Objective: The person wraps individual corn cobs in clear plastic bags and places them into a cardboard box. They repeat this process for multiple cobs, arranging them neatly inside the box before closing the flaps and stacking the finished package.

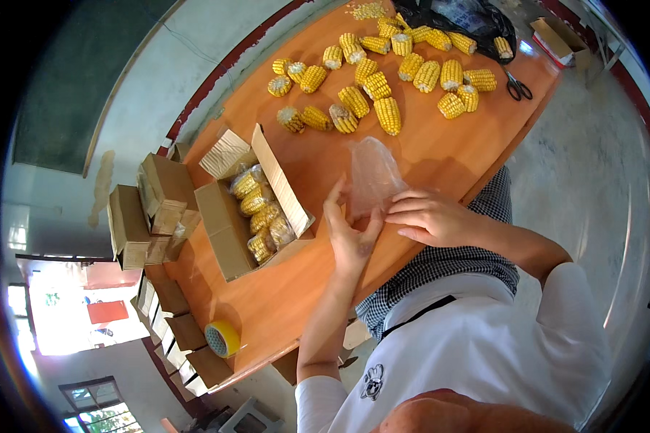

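A clear plastic bag (376,168) is stretched out in front of me above the wooden table, its closed end pointing away. My left hand (352,233) is at the near end of the bag, thumb and fingers spread around its edge. On the other side, my right hand (428,216) pinches the bag's near edge with the fingertips. No corn shows inside this bag. To the left of my hands stands an open cardboard box (225,230) with several bagged corn pieces (257,200) in it. Beyond the bag lie several loose pieces of corn cob (387,116).
Scissors (517,88) and a black plastic bag (482,32) lie at the table's far right. Loose kernels (367,11) are at the far end. A yellow tape roll (222,339) sits near the left edge, beside cardboard boxes (168,189) and more open cartons (187,331).
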Available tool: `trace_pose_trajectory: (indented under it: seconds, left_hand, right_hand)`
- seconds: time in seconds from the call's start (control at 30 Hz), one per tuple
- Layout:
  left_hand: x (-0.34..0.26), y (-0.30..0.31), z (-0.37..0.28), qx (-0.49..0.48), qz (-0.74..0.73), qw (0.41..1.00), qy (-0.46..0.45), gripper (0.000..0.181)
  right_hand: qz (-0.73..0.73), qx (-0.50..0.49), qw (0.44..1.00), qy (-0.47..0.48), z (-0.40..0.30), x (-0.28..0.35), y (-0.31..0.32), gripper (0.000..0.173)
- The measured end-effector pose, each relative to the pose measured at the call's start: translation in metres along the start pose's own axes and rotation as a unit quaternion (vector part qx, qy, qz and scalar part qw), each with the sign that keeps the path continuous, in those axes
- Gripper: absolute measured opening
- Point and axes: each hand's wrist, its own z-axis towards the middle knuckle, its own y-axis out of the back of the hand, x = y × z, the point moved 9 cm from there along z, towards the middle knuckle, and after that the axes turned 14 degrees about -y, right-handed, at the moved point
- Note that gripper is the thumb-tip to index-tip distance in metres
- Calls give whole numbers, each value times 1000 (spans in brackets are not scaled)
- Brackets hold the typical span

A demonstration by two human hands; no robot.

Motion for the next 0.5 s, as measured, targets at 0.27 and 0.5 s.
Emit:
trace_pose_trajectory:
  seconds: [0.27,0.5]
  left_hand:
    - [-3,-4,4,-11,-13,1000,-3,74]
    - [-11,-4,17,20,46,998,47,70]
  right_hand:
    - [94,-109,989,-41,4,-9,15,18]
    - [149,-118,981,-50,10,-11,23,10]
